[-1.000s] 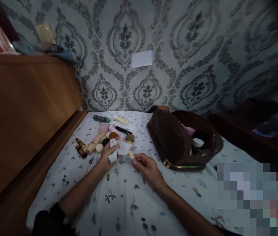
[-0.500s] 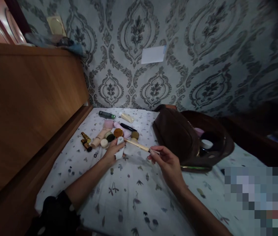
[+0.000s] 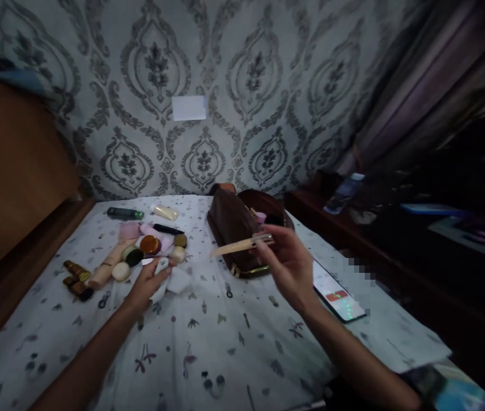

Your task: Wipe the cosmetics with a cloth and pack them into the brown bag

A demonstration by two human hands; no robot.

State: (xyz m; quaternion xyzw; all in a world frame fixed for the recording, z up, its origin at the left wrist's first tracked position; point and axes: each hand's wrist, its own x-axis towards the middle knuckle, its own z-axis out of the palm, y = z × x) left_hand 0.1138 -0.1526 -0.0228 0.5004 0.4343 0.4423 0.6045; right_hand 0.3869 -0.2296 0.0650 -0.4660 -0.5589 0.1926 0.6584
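Observation:
My right hand [image 3: 287,264] pinches the silver end of a slim beige tube [image 3: 237,247], held level in the air in front of the brown bag [image 3: 236,228]. My left hand [image 3: 148,283] is closed on a white wipe [image 3: 176,281], low over the cloth, with a small white piece at its fingertips. Just beyond it lie cosmetics: an amber round jar [image 3: 150,245], a dark-lidded jar [image 3: 132,256], a white round jar [image 3: 121,272], a beige bottle [image 3: 104,271] and gold tubes [image 3: 77,270].
On the patterned cloth [image 3: 208,354] lie a green bottle [image 3: 125,213], a cream tube [image 3: 165,212] and a black tube [image 3: 168,229]. A lit phone [image 3: 340,295] is right of my right hand. A wooden cabinet [image 3: 15,177] borders the left.
The view has turned right, bringing the phone into sight. The beige tube has moved away from the wipe with my right hand, and the wipe now hangs more spread out.

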